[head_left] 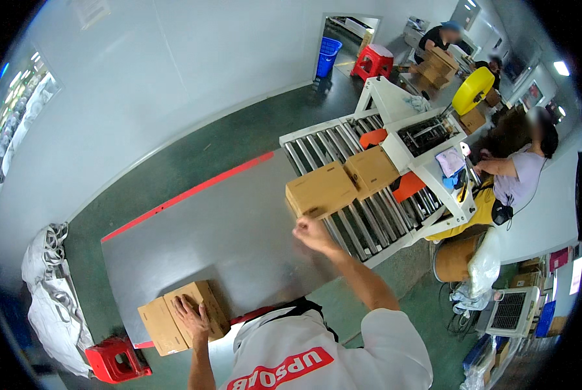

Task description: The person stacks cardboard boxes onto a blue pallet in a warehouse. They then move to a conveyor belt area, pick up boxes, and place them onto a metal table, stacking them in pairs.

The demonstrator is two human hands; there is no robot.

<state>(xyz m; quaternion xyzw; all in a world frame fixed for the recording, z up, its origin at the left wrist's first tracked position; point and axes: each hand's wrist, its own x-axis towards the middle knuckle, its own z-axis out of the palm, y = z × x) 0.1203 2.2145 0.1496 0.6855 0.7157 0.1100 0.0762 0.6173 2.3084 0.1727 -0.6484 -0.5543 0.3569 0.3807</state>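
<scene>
At the near end of the roller conveyor [362, 214], a person is reaching for a sealed carton while steadying another.

Their right hand [312, 233] is stretching out toward two o'clock, fingers bunched just under the near edge of the brown carton [321, 190]; whether it is gripping or only touching, I cannot tell through the blur. Their left hand [191, 315] is lying flat, fingers spread, on the carton pair [182, 317] at seven o'clock on the grey table [226, 227]. By my judgement, the next move is needing a firm hold on that edge, then a slide onto the table. A second carton [372, 170] is waiting behind; the taping machine [427, 140] is hiding the rollers beyond.
</scene>
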